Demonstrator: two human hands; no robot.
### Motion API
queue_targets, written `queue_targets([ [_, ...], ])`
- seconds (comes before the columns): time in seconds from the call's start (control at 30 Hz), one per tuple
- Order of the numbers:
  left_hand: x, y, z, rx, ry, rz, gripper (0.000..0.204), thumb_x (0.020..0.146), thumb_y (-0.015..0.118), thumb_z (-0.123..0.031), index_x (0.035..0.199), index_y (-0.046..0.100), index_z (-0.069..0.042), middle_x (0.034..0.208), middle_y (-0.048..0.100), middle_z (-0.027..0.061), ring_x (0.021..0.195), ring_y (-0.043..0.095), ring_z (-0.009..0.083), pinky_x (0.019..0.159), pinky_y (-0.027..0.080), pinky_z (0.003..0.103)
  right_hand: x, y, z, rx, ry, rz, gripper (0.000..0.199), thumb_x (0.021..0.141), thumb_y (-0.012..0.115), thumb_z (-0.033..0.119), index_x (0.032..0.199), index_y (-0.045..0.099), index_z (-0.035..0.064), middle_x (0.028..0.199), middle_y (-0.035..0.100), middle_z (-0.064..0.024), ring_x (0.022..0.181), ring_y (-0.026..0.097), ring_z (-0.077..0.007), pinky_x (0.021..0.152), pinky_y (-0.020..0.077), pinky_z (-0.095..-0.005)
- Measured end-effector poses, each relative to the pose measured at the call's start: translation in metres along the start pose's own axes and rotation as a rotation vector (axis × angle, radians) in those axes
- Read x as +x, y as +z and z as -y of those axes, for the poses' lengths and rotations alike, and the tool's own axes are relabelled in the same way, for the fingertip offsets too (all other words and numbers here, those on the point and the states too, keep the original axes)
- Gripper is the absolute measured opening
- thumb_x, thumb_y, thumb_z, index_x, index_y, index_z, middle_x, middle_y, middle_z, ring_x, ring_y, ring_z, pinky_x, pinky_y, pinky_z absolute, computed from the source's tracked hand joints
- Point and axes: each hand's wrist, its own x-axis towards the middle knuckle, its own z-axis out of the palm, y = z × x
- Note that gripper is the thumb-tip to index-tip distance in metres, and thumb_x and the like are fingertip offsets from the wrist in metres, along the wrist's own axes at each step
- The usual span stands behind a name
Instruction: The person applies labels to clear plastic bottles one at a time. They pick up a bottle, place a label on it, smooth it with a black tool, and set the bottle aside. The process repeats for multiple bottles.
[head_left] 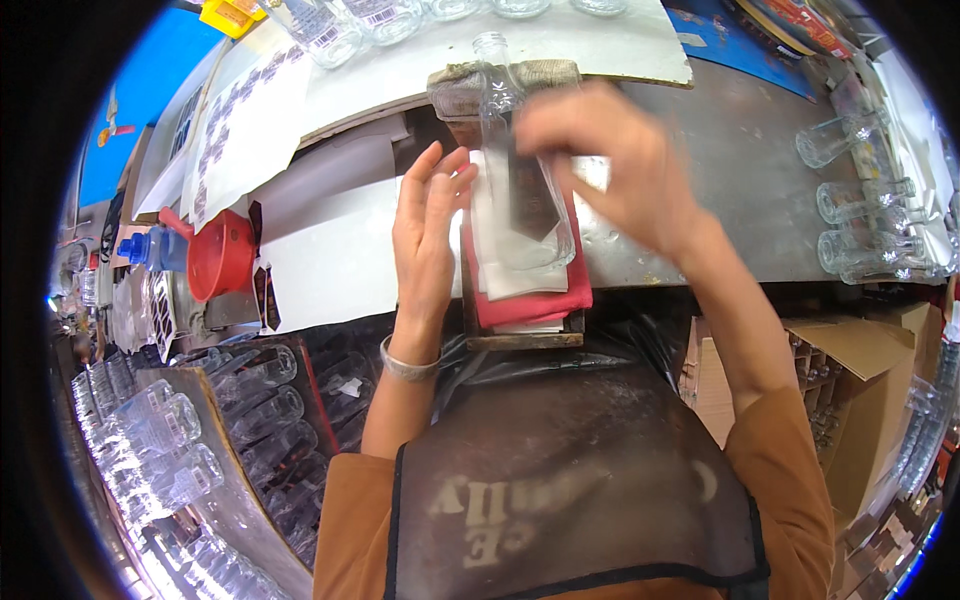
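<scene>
A clear glass bottle [497, 110] lies on its back in front of me, its neck pointing away and resting on a worn cloth-wrapped support [550, 74]. Under its body are white sheets and a folded red cloth [582, 300]. A dark label with a pointed end [533, 205] shows on the bottle's body. My left hand [428, 225] is beside the bottle's left side, fingers apart and slightly curved, holding nothing. Over the bottle's right side hovers my right hand [615, 165], smeared by motion; whether its bent fingers hold anything is unclear.
Several clear bottles [335, 40] stand along the far white board. A printed label sheet [245, 130] lies to the left, near a red plastic dipper [222, 255] and a blue-capped bottle [150, 250]. Glasses lie at right [850, 200]; below them is an open cardboard box [870, 400].
</scene>
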Motion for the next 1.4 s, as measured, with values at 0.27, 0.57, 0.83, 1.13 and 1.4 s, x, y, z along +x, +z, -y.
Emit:
queue_targets([
  [0.27, -0.019, 0.012, 0.010, 0.184, 0.120, 0.039, 0.069, 0.098, 0.061, -0.014, 0.155, 0.026, 0.004, 0.152, 0.043, 0.0255, 0.143, 0.041, 0.0322, 0.117, 0.032, 0.039, -0.026, -0.012, 0.025, 0.134, 0.114, -0.072, 0.032, 0.073, 0.069, -0.005, 0.105, 0.070, 0.0031, 0.108, 0.071, -0.0122, 0.091, 0.069, -0.0254, 0.078, 0.0570, -0.0344],
  [0.57, -0.042, 0.017, 0.020, 0.717, 0.497, 0.109, 0.113, 0.068, 0.091, -0.017, 0.154, 0.022, 0.007, 0.149, 0.043, 0.0254, 0.128, 0.050, 0.0390, 0.102, 0.045, 0.042, -0.080, -0.023, 0.056, 0.477, 0.490, 0.256, 0.034, 0.082, 0.064, -0.002, 0.116, 0.067, 0.0005, 0.104, 0.069, -0.0124, 0.095, 0.067, -0.0256, 0.088, 0.0508, -0.0342],
  [0.83, -0.040, 0.015, 0.007, 0.129, 0.163, 0.257, 0.106, 0.075, 0.087, -0.014, 0.155, 0.022, 0.007, 0.156, 0.032, 0.0294, 0.144, 0.037, 0.0391, 0.118, 0.033, 0.040, -0.066, 0.009, 0.024, 0.863, 1.113, 0.096, 0.056, 0.107, 0.044, 0.044, 0.112, 0.068, -0.0059, 0.090, 0.073, -0.0091, 0.053, 0.051, -0.0080, 0.051, 0.0405, -0.0230],
  [1.13, -0.034, -0.022, 0.010, 0.669, 0.429, 0.219, 0.100, 0.076, 0.085, -0.026, 0.154, 0.029, 0.003, 0.155, 0.036, 0.0282, 0.144, 0.036, 0.0420, 0.118, 0.031, 0.047, -0.052, 0.004, 0.065, 0.029, 0.739, 0.206, 0.037, 0.089, 0.071, 0.014, 0.121, 0.065, -0.0035, 0.098, 0.074, -0.0147, 0.053, 0.052, -0.0150, 0.055, 0.0450, -0.0304],
  [1.4, 0.103, -0.312, 0.011, 1.303, 0.289, -0.816, 0.074, 0.098, 0.057, -0.045, 0.149, 0.038, 0.005, 0.153, 0.040, 0.0274, 0.146, 0.031, 0.0432, 0.117, 0.023, 0.059, -0.070, 0.000, 0.042, 0.065, 0.823, 0.061, 0.030, 0.090, 0.069, 0.008, 0.117, 0.066, -0.0038, 0.093, 0.075, -0.0108, 0.054, 0.047, -0.0063, 0.054, 0.0424, -0.0249],
])
